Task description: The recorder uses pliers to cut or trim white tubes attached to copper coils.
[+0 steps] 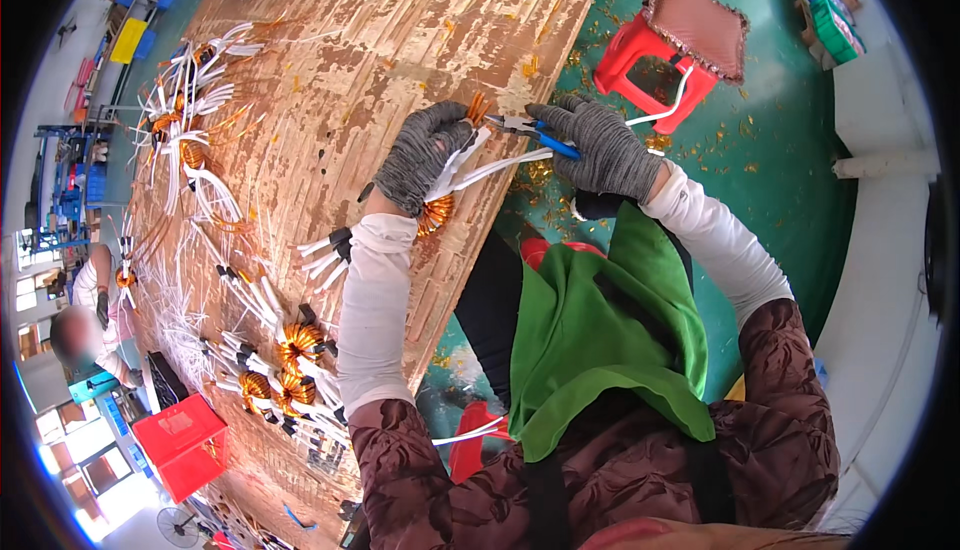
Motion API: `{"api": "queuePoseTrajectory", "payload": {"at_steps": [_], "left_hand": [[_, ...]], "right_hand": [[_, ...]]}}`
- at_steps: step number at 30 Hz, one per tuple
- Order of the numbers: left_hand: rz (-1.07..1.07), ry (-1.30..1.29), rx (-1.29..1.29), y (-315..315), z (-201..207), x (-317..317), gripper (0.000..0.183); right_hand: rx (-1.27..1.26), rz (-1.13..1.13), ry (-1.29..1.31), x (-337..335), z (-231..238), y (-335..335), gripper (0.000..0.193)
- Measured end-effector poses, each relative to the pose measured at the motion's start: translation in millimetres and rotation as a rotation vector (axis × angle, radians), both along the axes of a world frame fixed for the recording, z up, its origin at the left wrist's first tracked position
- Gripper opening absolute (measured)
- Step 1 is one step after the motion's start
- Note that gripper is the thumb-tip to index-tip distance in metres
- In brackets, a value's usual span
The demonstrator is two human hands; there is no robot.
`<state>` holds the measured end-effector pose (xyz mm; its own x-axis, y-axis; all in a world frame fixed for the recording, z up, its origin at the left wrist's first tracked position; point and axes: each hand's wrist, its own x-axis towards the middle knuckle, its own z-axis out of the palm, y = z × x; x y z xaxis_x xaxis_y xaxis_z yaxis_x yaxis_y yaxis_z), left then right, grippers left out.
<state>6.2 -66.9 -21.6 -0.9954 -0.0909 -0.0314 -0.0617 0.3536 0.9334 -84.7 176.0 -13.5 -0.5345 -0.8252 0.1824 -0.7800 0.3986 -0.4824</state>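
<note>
My left hand (418,158), in a grey knit glove, is closed around white-sleeved leads of a copper-wound ring coil (436,215). The coil hangs below that hand, near the table edge. Bare copper wire ends (478,108) stick out past its fingers. In my gloved right hand (608,150) is a pair of pliers (558,144) with blue handles. Their metal jaws point left, close beside the copper ends; whether they touch the wire I cannot tell. One long white lead (505,164) runs from the coil toward my right hand, and a white length shows again beyond it.
More ring coils (298,388) with white leads lie on the worn wooden table (400,40), with another tangled group (192,153) farther left. A red box (182,447) stands at the far left, near another person (100,325). A red stool (640,65) with a cushion is at right.
</note>
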Motion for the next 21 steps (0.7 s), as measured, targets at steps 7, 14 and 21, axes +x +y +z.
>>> {"api": "queuePoseTrajectory", "payload": {"at_steps": [7,14,21], "left_hand": [[-0.114,0.033,-0.134,-3,-5,-3,0.033],[0.016,-0.125,0.226,1,10,-3,0.034],[0.049,-0.137,0.452,5,7,3,0.035]], "right_hand": [[0.076,-0.009,-0.054,-2,5,-5,0.058],[0.022,0.128,0.177,-16,5,-9,0.063],[-0.012,0.257,0.303,-30,5,-22,0.065]]}}
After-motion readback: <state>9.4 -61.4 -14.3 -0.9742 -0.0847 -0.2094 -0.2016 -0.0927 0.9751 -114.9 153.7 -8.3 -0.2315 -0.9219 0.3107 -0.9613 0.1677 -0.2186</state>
